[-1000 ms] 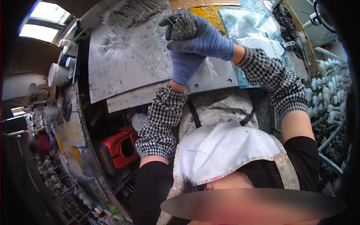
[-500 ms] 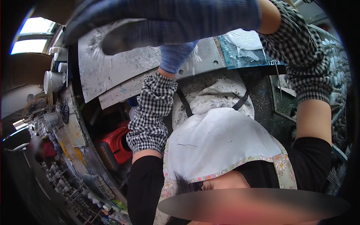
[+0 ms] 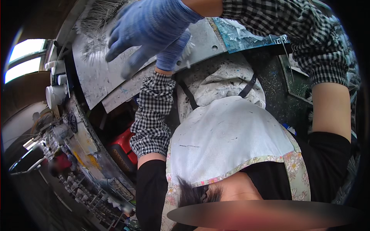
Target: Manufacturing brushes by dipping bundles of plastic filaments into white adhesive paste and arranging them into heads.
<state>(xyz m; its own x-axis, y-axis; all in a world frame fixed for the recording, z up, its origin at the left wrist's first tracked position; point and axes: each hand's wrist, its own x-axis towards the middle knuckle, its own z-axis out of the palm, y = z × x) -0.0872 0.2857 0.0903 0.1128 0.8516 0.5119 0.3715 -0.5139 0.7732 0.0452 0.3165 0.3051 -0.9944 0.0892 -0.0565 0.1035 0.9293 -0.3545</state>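
My right hand (image 3: pixel 152 29), in a blue knit glove with dark fingertips, reaches across from the right over the grey board (image 3: pixel 86 75). Its fingers are spread, and I see nothing gripped in them. Beneath it, my left hand (image 3: pixel 174 52) wears a similar glove; its fingers are hidden behind the right hand. Pale, thin bristles (image 3: pixel 189 54) stick out beside the left glove, but whether that hand holds them I cannot tell. Spiky grey bristle tufts (image 3: pixel 96 19) lie on the board at the far left, close to the right hand's fingertips.
A blue sheet (image 3: pixel 241 42) smeared with white paint lies right of the board. White tubs (image 3: pixel 56 97) stand along the left side. Below the board is a red plastic box-like thing (image 3: pixel 125 144). A paint-spotted white cloth (image 3: pixel 227 77) covers my lap under the apron.
The right hand, earlier blurred and stretched across the top of the view, is now lower with its fingers spread. More bristle tufts show at the far left. The view has shifted slightly.
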